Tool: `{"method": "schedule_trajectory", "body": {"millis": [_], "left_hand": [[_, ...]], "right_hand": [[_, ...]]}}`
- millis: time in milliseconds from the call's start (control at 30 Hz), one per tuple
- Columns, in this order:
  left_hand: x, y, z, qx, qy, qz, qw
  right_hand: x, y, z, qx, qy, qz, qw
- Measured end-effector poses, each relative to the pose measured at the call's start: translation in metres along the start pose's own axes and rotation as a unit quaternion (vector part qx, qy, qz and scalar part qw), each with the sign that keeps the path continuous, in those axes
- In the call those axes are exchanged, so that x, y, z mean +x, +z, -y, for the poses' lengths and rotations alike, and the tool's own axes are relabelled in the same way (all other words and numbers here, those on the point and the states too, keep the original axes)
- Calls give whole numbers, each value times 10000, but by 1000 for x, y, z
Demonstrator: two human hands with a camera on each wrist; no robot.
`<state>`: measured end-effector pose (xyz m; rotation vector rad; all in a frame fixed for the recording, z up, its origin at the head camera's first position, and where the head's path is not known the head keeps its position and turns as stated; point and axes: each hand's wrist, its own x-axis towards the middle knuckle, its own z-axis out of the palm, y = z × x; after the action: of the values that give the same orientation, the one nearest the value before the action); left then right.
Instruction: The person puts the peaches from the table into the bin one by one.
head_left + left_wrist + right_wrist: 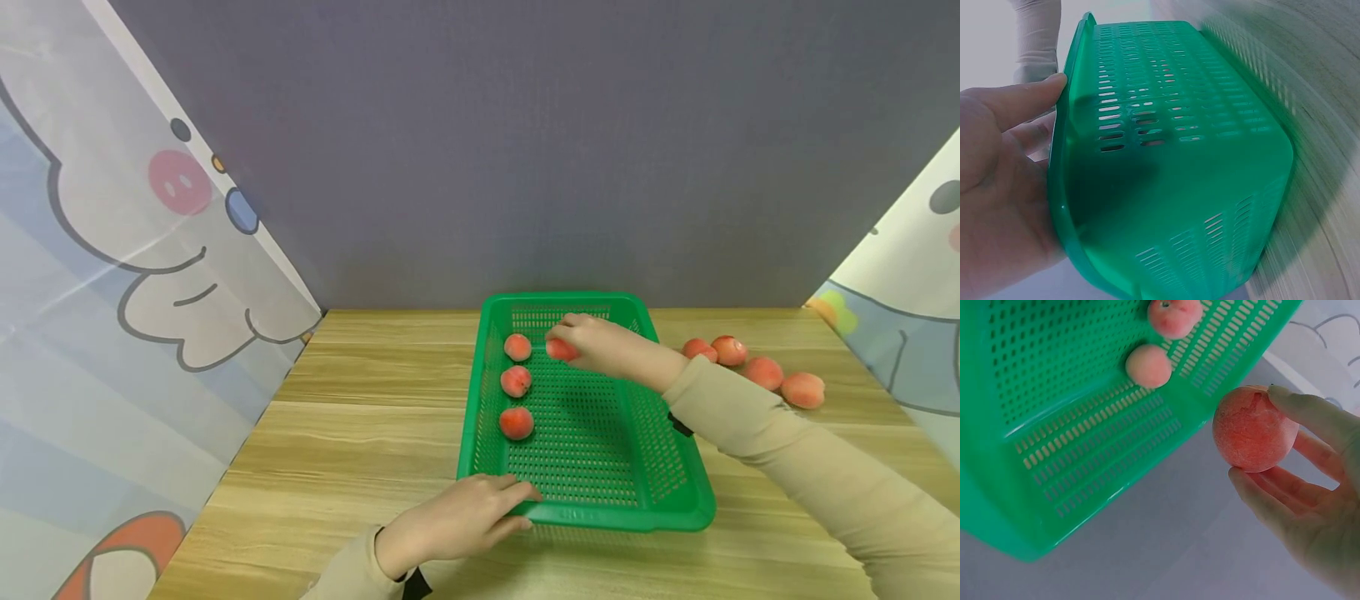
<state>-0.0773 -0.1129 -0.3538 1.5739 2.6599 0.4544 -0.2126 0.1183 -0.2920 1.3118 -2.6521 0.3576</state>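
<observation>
Over the far part of a green plastic basket (592,516), my right hand (603,346) holds a peach (561,350). Thumb and fingertips pinch that peach (1254,434) from opposite sides in the right wrist view. Three more peaches stand in a column along the basket's left side: a far peach (517,347), a middle peach (516,382) and a near peach (517,423). At the near left corner my left hand (465,518) grips the basket's rim. The left wrist view shows the thumb on the outer side of the rim (1057,156), with the other fingers partly hidden behind it.
Several loose peaches (763,373) lie on the wooden table (352,417) right of the basket, partly behind the right sleeve (787,450). A grey panel (525,150) stands behind the table. Cartoon-printed sheets flank it, including the left sheet (97,275).
</observation>
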Motion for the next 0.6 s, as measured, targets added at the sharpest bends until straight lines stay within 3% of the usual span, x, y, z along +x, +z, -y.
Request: {"method": "schedule_trajectory", "body": {"millis": [600], "left_hand": [[-1, 1, 1, 94, 30, -48, 9999]], "right_hand": [[7, 18, 28, 87, -538, 202, 9983]]}}
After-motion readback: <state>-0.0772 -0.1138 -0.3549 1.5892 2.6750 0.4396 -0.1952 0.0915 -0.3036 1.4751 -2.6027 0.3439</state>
